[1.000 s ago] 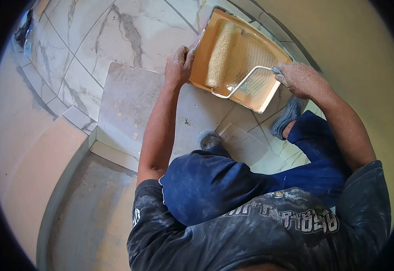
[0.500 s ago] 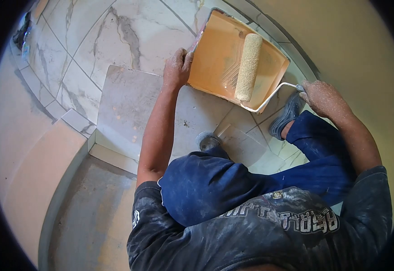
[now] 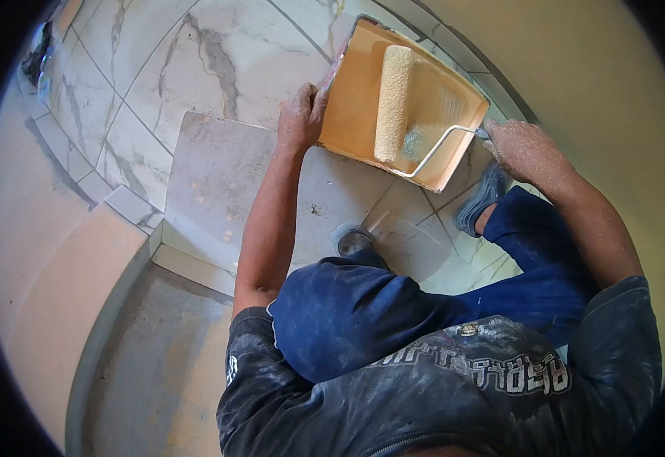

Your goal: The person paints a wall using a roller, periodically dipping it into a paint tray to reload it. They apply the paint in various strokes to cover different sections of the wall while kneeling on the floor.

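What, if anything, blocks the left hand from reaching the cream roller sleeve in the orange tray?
Probably nothing, yes: the left hand grips the orange plastic tray, and only bare tray floor lies between it and the fuzzy cream roller sleeve.

Worker in dust-caked dark clothes, seen from above.
The person wears a short-sleeved charcoal T-shirt (image 3: 439,404), smeared all over with pale dust, with a band of blocky grey lettering across the chest and a small white mark on the left sleeve. The trousers (image 3: 363,312) are deep blue and lightly powdered with white. The left shoe (image 3: 351,238) is grey and the right shoe (image 3: 485,194) is blue-grey. Fine pale spatter flecks the left hand (image 3: 300,114), the right hand (image 3: 519,148) and both bare forearms.
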Demonstrator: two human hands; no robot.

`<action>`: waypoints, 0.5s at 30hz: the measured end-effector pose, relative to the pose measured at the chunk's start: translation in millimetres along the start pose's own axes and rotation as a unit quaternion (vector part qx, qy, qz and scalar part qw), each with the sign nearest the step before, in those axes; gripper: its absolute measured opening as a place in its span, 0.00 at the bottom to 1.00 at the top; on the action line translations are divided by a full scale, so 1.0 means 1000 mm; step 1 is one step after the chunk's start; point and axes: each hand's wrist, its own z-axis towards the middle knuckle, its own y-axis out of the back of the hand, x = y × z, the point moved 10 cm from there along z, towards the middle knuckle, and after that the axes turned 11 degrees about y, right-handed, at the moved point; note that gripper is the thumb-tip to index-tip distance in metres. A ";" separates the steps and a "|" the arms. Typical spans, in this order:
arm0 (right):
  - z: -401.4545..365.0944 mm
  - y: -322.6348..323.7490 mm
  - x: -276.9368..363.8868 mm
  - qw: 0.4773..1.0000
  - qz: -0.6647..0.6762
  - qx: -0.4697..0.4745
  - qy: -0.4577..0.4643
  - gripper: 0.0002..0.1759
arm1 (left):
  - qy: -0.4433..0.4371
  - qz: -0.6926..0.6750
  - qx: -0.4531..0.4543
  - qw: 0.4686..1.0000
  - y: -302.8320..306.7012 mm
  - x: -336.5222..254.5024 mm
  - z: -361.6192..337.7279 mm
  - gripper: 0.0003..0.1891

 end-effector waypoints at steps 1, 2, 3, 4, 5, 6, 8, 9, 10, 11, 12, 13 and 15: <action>0.001 0.000 -0.001 1.000 -0.007 -0.011 0.008 0.16 | -0.006 -0.010 -0.005 1.000 0.000 -0.001 0.000 0.16; 0.002 0.000 -0.001 1.000 -0.013 -0.021 0.014 0.16 | -0.012 -0.020 -0.008 1.000 0.001 -0.002 -0.001 0.16; 0.001 0.000 0.000 1.000 -0.014 -0.021 0.015 0.16 | -0.011 -0.020 -0.009 1.000 0.001 -0.002 -0.001 0.16; -0.001 0.000 0.000 1.000 -0.012 -0.021 0.006 0.16 | -0.012 -0.021 -0.010 1.000 0.001 -0.002 -0.002 0.15; -0.001 0.000 -0.001 1.000 -0.009 -0.022 -0.002 0.16 | -0.013 -0.021 -0.013 1.000 0.001 -0.002 -0.002 0.15; -0.001 -0.001 0.000 1.000 -0.010 -0.022 -0.002 0.16 | -0.013 -0.021 -0.013 1.000 0.001 -0.001 -0.002 0.15; -0.002 0.001 0.001 0.999 -0.014 -0.043 0.004 0.15 | -0.006 -0.007 -0.007 1.000 -0.001 0.000 0.000 0.18; -0.001 0.003 0.001 0.999 -0.014 -0.044 0.003 0.15 | -0.008 -0.006 -0.007 1.000 -0.001 -0.001 0.000 0.18; 0.002 0.005 0.002 0.999 -0.017 -0.041 0.011 0.15 | -0.010 -0.006 -0.007 1.000 0.000 -0.001 0.000 0.18; 0.005 0.007 0.004 0.999 -0.019 -0.038 0.020 0.15 | -0.011 -0.007 -0.007 1.000 0.000 -0.001 0.000 0.18; 0.005 0.010 0.006 0.999 -0.019 -0.039 0.021 0.15 | -0.011 -0.005 -0.008 1.000 0.000 -0.001 0.000 0.18; 0.005 0.015 0.008 0.999 -0.018 -0.041 0.030 0.15 | -0.005 -0.007 -0.003 1.000 -0.001 0.000 0.000 0.18; 0.006 0.023 0.011 0.998 -0.018 -0.043 0.040 0.14 | 0.003 -0.010 0.000 1.000 -0.001 0.000 0.000 0.18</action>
